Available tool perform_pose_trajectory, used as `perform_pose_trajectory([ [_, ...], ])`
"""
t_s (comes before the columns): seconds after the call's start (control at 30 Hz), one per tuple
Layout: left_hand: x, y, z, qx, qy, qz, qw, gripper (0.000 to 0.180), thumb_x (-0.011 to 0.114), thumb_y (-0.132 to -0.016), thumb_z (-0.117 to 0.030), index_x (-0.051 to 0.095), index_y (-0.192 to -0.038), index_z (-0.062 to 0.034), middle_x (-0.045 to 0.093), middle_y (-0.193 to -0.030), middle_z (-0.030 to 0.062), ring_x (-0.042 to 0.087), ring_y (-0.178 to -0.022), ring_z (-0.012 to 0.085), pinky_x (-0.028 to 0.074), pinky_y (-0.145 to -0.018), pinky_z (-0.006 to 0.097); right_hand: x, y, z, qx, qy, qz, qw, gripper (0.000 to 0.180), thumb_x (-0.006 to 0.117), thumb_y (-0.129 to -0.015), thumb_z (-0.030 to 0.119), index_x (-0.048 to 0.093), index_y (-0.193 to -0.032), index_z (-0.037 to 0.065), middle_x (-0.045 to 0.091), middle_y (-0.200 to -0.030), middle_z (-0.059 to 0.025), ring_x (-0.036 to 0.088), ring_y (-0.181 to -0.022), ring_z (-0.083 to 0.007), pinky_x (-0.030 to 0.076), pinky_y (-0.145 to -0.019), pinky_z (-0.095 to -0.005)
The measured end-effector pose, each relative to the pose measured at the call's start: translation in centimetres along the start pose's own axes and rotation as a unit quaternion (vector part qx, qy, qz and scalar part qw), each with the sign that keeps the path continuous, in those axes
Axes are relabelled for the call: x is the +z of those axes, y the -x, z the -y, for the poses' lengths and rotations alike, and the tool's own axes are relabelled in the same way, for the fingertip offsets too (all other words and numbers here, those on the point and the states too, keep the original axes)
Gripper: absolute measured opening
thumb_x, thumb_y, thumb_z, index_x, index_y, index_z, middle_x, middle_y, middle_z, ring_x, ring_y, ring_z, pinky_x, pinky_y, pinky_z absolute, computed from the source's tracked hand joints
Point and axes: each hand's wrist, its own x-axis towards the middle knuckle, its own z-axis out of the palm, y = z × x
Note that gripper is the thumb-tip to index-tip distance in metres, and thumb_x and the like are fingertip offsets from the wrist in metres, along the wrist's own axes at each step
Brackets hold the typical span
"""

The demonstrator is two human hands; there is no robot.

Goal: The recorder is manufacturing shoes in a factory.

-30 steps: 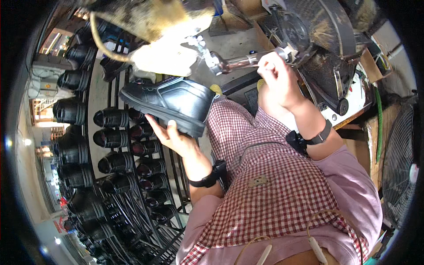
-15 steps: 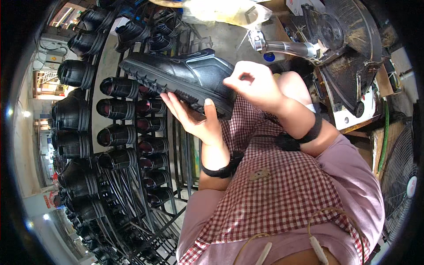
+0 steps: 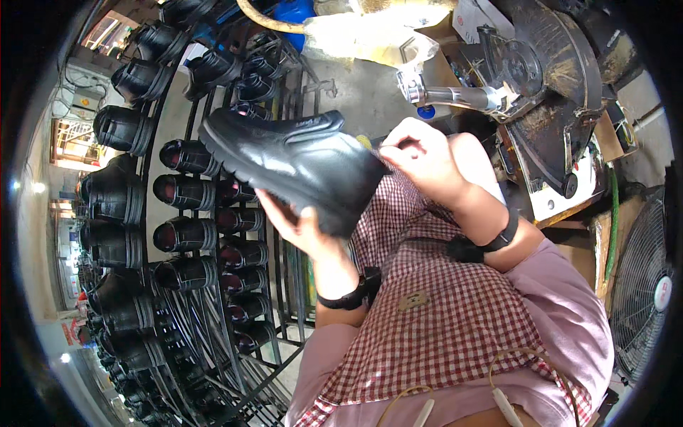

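Observation:
A shiny black shoe [image 3: 299,167] is held up in front of me, its toe pointing to the upper left and its side facing me. Beneath its sole, my left hand [image 3: 311,238] carries it; the thumb shows near the heel, and the shoe hides part of the fingers. My right hand [image 3: 429,158] is at the shoe's upper right edge, thumb and forefinger pinched together. Whatever lies between those fingertips is too small to make out.
On the left stands a dark metal rack [image 3: 281,299] with rows of black shoes [image 3: 186,192]. A machine with a shiny metal arm [image 3: 455,96] is at the far right, and a caged fan [image 3: 640,292] is near my right side. A yellowish plastic bag [image 3: 356,43] lies at the back.
The shoe has tilted, showing more of its side and less of its treaded sole. My left hand has moved slightly lower, and the right hand has shifted a little down and right.

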Motion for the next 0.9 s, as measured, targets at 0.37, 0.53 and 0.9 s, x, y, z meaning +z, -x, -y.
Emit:
perform_pose_trajectory([
  [0.37,-3.6,-4.5,4.4,-0.494,0.331,0.045,0.803,0.059,0.053,-0.081,-0.033,0.049,-0.128,0.0031,0.055,-0.127,0.0184,0.057,-0.111,0.0322,0.044,-0.099,0.045,-9.9,2.5,-8.7,-0.06,0.366,-0.035,0.928,0.018,0.064,-0.084,0.008,0.062,-0.101,0.002,0.062,-0.094,-0.0077,0.06,-0.09,-0.0166,0.047,-0.081,-0.028],
  [0.53,-4.7,-12.5,10.4,-0.409,0.302,0.045,0.86,0.062,0.054,-0.078,-0.022,0.043,-0.136,-0.0027,0.049,-0.133,0.0185,0.052,-0.118,0.0318,0.044,-0.1,0.043,-11.6,3.4,-11.4,0.112,0.185,-0.068,0.974,0.012,0.057,-0.088,0.009,0.065,-0.094,0.003,0.063,-0.076,-0.0031,0.059,-0.071,-0.0098,0.047,-0.066,-0.0216],
  [0.9,-8.9,-30.2,18.1,-0.206,0.549,-0.141,0.797,0.05,0.048,-0.086,-0.045,0.058,-0.118,-0.0075,0.06,-0.12,0.0122,0.055,-0.112,0.035,0.045,-0.092,0.058,-11.6,8.9,-17.2,0.214,0.339,-0.053,0.915,0.017,0.068,-0.083,0.012,0.062,-0.094,0.0,0.064,-0.08,-0.0083,0.06,-0.071,-0.0176,0.048,-0.067,-0.0299],
])
